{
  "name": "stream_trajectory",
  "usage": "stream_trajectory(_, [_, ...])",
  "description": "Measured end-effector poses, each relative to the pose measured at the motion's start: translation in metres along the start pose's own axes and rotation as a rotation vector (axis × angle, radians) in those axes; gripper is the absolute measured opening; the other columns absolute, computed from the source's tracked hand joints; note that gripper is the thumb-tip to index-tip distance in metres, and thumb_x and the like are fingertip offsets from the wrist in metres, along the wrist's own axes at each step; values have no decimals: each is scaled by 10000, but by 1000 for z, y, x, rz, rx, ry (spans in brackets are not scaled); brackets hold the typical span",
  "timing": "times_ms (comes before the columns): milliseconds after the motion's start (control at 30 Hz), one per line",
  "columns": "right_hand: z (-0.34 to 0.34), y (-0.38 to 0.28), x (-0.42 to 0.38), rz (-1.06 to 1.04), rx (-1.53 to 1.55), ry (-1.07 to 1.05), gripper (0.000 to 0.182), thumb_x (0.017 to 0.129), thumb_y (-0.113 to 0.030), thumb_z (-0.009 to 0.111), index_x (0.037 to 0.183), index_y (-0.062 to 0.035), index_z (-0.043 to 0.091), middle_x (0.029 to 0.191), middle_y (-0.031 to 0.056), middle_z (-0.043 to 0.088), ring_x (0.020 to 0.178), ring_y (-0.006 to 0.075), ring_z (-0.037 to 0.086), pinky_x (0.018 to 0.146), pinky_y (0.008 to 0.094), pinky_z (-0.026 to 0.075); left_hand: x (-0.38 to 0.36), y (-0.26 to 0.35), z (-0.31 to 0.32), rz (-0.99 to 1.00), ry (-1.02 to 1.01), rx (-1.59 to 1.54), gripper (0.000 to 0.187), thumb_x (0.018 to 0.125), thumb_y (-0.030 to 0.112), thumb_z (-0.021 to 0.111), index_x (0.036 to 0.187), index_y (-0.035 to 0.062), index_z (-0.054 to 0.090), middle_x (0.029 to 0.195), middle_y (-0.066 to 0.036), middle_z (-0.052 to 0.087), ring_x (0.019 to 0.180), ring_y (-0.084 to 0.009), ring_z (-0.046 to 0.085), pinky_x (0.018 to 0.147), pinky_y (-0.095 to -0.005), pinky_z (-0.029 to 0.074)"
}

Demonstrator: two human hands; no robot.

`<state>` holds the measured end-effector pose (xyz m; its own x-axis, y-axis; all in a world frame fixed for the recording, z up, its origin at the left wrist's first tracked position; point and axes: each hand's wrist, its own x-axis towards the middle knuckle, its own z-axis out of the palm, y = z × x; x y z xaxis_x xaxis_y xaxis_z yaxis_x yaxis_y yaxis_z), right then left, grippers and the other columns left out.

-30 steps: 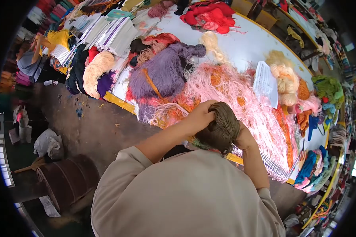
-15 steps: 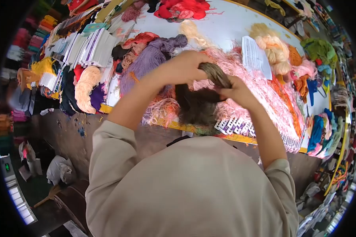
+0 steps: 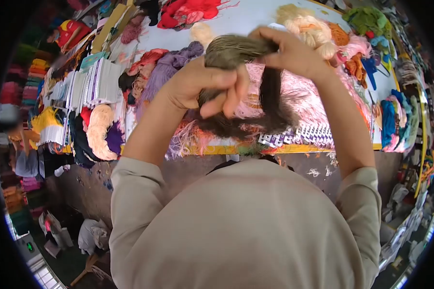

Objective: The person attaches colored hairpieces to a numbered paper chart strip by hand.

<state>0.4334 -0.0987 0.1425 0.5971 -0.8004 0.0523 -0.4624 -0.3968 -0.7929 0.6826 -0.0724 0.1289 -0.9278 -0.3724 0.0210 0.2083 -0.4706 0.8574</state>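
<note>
A dark olive-brown skein of thread hangs in a loop between my two hands, above the table. My left hand is closed on its left part, with strands passing over the thumb and fingers. At the upper right of the loop, my right hand grips the skein between thumb and fingers. The loop's lower part droops near the table's front edge. Behind it lies a spread of pink threads, and a purple skein is left of my left hand.
White cards stand in a row at the left, beside a peach skein. Red yarn lies at the back. Punched cards line the yellow table edge. Two people, one in a red shirt, are at the far left.
My hands have risen and moved apart, and the skein is opened into a wider loop. The view has shifted, showing more of the left side.
</note>
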Motion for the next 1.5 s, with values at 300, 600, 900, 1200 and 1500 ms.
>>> stream_trajectory(300, [86,1,-85,411,767,469,167,895,-146,687,1027,-47,661,829,-22,615,722,64,536,669,221,453,42,-88,14,324,416,-301,676,969,490,499,1335,-78,475,1303,-154,563,1205,-250,539,1029,-406,435])
stream_trajectory(600, [100,7,-101,279,848,553,85,878,-86,698,944,-38,677,788,-37,601,633,38,478,567,203,385,54,-110,38,328,614,-28,450,982,330,553,1232,-42,596,1269,-137,602,1130,-214,591,967,-361,480])
stream_trajectory(900, [97,14,-109,336,1076,550,98,877,-157,701,926,-73,704,786,-11,654,604,36,502,538,180,397,57,-114,43,384,679,-114,261,941,148,613,1132,-26,651,1197,-135,650,1072,-213,622,912,-360,507])
stream_trajectory(1200, [95,19,-111,328,1151,563,87,881,-132,676,939,-74,706,791,3,670,596,32,515,517,184,398,66,-120,45,434,686,-103,117,924,81,609,980,-9,657,1176,-176,646,953,-192,630,839,-348,511])
stream_trajectory(1500, [55,79,-158,148,1318,815,128,959,-225,579,998,-104,591,953,39,659,979,193,608,1072,451,375,12,-93,-22,243,766,-473,238,953,201,559,759,70,519,612,7,445,505,-111,417,477,-251,356])
